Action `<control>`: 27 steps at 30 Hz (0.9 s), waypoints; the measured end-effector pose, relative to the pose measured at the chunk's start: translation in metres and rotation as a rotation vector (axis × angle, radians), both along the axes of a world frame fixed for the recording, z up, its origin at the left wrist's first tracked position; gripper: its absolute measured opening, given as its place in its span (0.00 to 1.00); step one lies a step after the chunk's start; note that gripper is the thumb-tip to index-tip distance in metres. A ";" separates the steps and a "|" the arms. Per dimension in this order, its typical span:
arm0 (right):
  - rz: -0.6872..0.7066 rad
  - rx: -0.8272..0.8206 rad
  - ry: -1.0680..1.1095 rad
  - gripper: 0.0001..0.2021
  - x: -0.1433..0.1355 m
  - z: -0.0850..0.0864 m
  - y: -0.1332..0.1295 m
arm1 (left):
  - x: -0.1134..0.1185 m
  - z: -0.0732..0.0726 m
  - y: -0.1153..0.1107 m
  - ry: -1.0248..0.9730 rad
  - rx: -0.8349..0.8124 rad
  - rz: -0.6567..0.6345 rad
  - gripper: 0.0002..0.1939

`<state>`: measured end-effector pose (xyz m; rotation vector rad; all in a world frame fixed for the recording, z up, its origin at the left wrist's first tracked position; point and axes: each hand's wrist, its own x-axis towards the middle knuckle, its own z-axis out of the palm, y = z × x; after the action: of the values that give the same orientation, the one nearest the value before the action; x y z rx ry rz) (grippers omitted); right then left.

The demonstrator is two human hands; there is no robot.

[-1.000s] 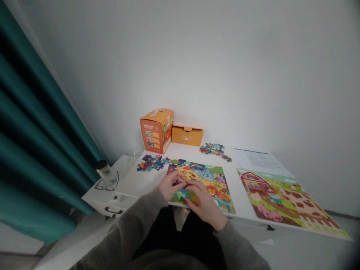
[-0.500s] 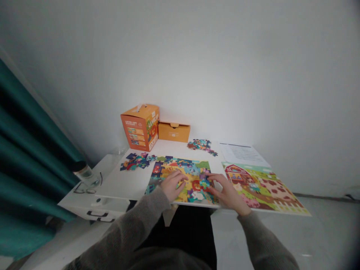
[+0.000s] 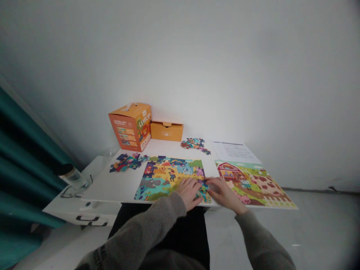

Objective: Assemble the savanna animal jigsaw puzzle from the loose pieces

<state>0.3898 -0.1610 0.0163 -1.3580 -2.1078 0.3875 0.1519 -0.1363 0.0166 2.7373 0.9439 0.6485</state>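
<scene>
A colourful animal jigsaw puzzle [image 3: 160, 180] lies flat near the front of the white table. My left hand [image 3: 189, 192] rests on its lower right part, fingers stretched out and palm down, covering some of the picture. At the puzzle's right edge my right hand [image 3: 225, 194] has thumb and forefinger on a blue-green puzzle piece [image 3: 204, 187]. The left fingertips reach close to that same piece, which is partly hidden between the hands. A finished-looking farm picture [image 3: 253, 183] with a red barn and a cow lies right of my right hand.
Loose puzzle pieces lie in one pile [image 3: 128, 162] at the left and another pile [image 3: 194, 143] at the back. Behind them stand an orange puzzle box [image 3: 131, 127] and a smaller orange box [image 3: 166, 131]. A printed sheet [image 3: 233, 150], glasses [image 3: 69, 193] and a glass jar [image 3: 74, 178] are also there.
My left hand has moved right and flattened onto the puzzle near the right edge. The piece in my right hand has gone slightly lower, against that edge. The view has shifted a little.
</scene>
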 end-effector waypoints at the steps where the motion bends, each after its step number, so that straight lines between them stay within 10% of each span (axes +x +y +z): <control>1: 0.004 0.001 -0.008 0.12 0.000 0.000 0.000 | 0.000 -0.001 -0.001 0.003 0.003 0.016 0.19; 27: -0.077 0.094 -0.138 0.09 -0.019 -0.002 -0.003 | 0.001 -0.008 -0.001 0.072 0.057 -0.001 0.19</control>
<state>0.3706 -0.1643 0.0146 -1.4418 -2.1483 0.1655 0.1531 -0.1377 0.0087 2.8287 0.9541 0.5895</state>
